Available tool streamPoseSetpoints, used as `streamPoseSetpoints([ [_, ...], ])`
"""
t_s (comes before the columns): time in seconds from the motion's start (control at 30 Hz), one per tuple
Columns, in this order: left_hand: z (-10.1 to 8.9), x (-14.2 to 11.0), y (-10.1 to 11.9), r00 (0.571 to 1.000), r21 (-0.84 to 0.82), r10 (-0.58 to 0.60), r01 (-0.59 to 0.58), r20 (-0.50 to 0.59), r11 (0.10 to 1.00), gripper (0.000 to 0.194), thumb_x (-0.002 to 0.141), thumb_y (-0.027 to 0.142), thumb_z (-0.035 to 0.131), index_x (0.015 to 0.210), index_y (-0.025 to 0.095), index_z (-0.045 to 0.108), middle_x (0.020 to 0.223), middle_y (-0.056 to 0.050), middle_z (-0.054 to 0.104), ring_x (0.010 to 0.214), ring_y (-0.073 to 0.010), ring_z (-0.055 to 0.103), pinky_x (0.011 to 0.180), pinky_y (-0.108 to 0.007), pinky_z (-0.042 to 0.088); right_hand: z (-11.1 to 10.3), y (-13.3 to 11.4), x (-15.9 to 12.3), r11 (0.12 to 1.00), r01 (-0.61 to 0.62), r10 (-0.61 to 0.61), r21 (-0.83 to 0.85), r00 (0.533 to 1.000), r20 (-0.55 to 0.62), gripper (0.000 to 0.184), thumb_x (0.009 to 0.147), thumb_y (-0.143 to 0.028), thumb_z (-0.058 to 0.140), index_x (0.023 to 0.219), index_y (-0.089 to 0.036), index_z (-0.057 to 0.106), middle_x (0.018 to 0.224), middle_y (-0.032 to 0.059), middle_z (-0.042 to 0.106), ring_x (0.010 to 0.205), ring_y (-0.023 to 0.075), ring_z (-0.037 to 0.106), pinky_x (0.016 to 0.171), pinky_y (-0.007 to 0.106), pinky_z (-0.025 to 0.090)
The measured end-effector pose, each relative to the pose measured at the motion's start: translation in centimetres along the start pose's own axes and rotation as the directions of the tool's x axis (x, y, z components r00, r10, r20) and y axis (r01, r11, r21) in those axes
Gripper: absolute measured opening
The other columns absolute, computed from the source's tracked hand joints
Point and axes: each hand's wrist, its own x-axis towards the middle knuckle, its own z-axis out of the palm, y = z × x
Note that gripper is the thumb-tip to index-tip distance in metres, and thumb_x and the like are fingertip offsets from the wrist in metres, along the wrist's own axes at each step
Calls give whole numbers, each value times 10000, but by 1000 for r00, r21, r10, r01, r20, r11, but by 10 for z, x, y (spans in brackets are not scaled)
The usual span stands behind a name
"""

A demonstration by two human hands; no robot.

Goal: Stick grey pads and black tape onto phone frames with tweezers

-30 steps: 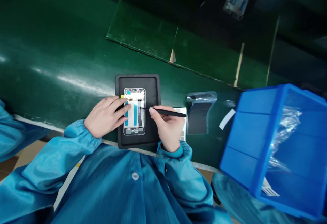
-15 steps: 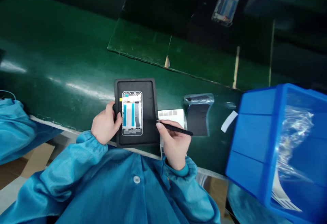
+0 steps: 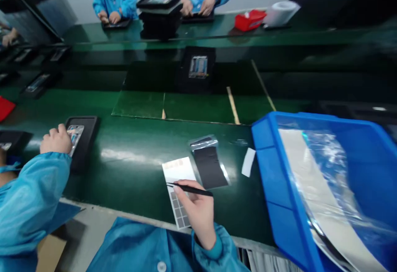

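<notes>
Hands well apart, the left hand (image 3: pixel 56 139) is steadying a phone frame (image 3: pixel 74 136) at left while the right hand (image 3: pixel 198 212) is pinching tweezers (image 3: pixel 194 189) over a label sheet (image 3: pixel 176 170).

Your tweezers (image 3: pixel 190 189) are black, the sheet (image 3: pixel 176 172) under them white with a grid of grey squares, your sleeve (image 3: pixel 29 189) bright blue, the plastic bin (image 3: pixel 273 168) a deeper blue, and the bench top (image 3: pixel 139 181) glossy dark green.
</notes>
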Motion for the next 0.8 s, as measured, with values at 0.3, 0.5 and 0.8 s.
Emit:
streamPoseSetpoints([
  [0.3,33,85,359,842,-348,504,-421,194,838,329,957,297,562,1273,227,618,1182,-61,681,1078,-173,640,995,-308,503,-36,-6,-2,997,-53,51,51,998,30,160,773,-357,783,820,-204,776,835,81,788,818,279,754,778,383,610],
  [0.5,50,106,488,833,-343,488,-392,260,853,404,951,393,616,1279,160,579,1271,-107,609,1093,-229,631,920,-450,562,-72,4,-12,996,-83,87,43,993,-79,239,767,-431,785,832,-202,778,828,98,782,800,300,755,748,384,613],
  [0.8,61,90,412,929,-335,255,-158,269,929,430,1001,499,461,1251,175,592,1080,-140,699,1022,-262,678,899,-411,522,-86,14,-8,988,-137,141,70,988,-64,260,776,-448,776,860,-202,764,880,104,783,861,294,751,807,394,598],
])
